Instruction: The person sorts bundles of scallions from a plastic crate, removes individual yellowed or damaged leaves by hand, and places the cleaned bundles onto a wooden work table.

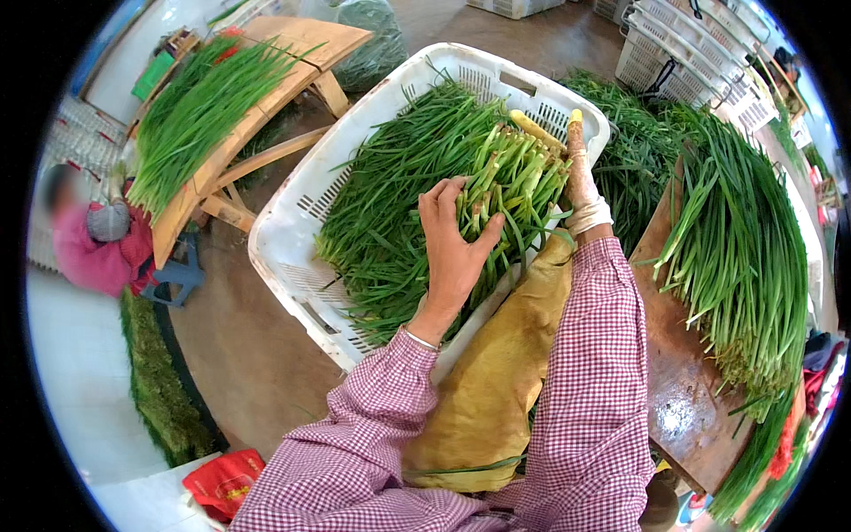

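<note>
Here, chive bundle (514,182) between hands — left (452,244), right (581,191)

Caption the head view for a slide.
Both hands, left hand and right hand, press a chive bundle into a white crate.

The chives (443,168) are deep green, their bundled stalks (514,177) paler yellow-green. The crate (292,222) is white. Both sleeves (594,355) are red-and-white gingham, the apron (496,381) mustard yellow, the glove (581,191) off-white, and the board (678,372) brown.
</note>
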A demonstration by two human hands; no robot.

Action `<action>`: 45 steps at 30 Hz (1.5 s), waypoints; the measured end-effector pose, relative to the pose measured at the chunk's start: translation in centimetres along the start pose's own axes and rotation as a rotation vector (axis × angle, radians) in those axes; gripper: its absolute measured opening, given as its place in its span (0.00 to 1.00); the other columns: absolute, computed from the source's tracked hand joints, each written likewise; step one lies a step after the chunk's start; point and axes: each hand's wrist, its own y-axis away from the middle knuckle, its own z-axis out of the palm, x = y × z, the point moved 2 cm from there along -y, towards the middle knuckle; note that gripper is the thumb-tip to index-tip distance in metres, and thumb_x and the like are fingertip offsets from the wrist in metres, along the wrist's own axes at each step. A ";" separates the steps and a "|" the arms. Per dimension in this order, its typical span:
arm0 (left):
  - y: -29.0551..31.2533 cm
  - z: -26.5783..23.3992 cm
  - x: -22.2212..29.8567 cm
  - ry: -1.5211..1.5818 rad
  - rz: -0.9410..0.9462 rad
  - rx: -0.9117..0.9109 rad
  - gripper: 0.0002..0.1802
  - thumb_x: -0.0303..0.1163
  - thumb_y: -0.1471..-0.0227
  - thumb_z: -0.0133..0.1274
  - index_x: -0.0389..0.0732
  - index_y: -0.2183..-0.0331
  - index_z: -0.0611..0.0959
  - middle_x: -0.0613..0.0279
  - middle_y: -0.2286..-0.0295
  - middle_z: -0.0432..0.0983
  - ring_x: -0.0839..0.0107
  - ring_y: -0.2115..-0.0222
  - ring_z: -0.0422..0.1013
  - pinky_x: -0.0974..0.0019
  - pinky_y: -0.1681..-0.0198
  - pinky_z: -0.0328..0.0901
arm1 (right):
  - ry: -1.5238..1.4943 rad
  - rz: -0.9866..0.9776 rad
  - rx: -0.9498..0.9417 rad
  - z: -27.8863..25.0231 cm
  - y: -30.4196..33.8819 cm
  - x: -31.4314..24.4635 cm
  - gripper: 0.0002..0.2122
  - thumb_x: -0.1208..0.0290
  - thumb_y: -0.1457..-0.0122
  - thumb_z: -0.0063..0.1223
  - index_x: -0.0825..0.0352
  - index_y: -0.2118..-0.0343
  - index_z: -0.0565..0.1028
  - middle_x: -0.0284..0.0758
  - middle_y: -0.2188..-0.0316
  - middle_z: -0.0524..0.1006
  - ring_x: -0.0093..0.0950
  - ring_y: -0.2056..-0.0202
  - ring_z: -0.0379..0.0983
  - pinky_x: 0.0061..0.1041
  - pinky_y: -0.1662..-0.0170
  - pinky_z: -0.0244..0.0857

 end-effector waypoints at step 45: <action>0.0 3.6 1.9 -0.070 0.418 0.029 0.35 0.40 0.65 0.59 0.43 0.55 0.62 0.49 0.46 0.38 0.52 0.45 0.37 0.51 0.45 0.37 | -0.050 0.030 -0.079 3.0 1.2 0.7 0.30 0.43 0.50 0.38 0.64 0.52 0.63 0.37 0.58 0.68 0.26 0.61 0.68 0.23 0.60 0.66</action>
